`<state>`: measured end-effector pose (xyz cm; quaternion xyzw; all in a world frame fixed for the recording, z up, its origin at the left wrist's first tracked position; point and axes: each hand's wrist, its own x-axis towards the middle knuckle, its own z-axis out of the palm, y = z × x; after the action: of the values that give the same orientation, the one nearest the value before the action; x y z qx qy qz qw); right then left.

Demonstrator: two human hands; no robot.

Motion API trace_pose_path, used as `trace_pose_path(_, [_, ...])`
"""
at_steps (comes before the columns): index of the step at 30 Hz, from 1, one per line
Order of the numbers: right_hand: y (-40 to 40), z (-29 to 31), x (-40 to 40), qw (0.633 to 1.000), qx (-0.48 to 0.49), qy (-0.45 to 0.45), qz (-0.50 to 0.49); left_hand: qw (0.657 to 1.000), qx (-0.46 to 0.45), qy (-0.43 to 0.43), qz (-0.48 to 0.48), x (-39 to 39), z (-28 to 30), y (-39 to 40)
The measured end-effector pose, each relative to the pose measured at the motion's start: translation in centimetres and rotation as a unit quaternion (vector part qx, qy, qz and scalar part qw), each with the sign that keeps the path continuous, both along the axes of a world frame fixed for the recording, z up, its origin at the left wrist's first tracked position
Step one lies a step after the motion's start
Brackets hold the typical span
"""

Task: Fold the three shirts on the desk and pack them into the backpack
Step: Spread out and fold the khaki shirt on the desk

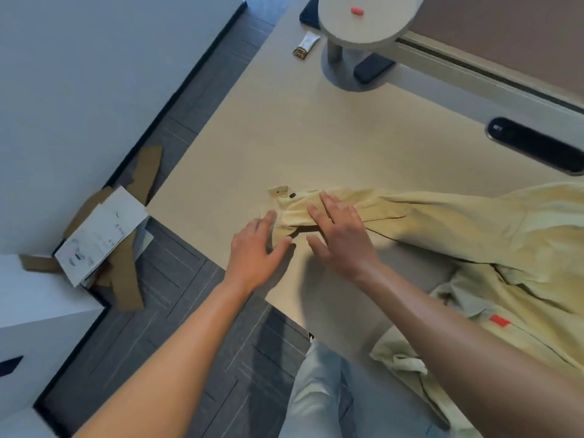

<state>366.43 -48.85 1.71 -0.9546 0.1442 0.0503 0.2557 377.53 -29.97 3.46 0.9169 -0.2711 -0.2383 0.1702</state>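
Head view: round stand [360, 23], tube [307, 45], dark phone [373, 68] beyond shirt [442, 222].

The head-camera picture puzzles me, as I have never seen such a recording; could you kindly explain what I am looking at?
There is no machine here: a person wears a camera on the head, looking down at their own bare arms. The left hand and right hand lie with straight fingers on the cuff end of a pale yellow shirt, pressing its sleeve flat on the beige desk; nothing is gripped. Farther back stand a round stand, a small tube and a dark phone. Cardboard and papers lie on the floor.
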Motion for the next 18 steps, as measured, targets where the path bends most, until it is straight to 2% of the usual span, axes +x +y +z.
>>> trace_pose_path(5, [0.3,-1.0,0.1,1.0,0.005,0.005,0.004,0.999,-0.022,0.045,-0.013,0.3,-0.7,0.2])
trace_pose_path(8, [0.2,-1.9,-0.2,1.0,-0.009,-0.009,0.005,1.0,-0.014,0.007,0.006,0.0,-1.6,0.3])
trace_pose_path(10, [0.4,-2.3,-0.5,1.0,-0.023,0.015,0.01,0.999,0.002,-0.021,0.044,-0.2,-2.1,1.1])
trace_pose_path(12, [0.7,-2.8,-0.7,0.998,-0.036,0.046,0.014,0.997,0.002,-0.01,0.073,-0.8,-2.2,1.7])
trace_pose_path(16, [1.3,-3.7,-1.0,0.996,-0.031,0.08,0.019,0.998,-0.032,0.0,0.057,-2.8,-1.8,2.2])
trace_pose_path(18, [1.3,-4.2,-1.2,0.996,-0.04,0.079,0.022,0.991,-0.089,0.044,0.091,-3.4,-1.9,2.3])
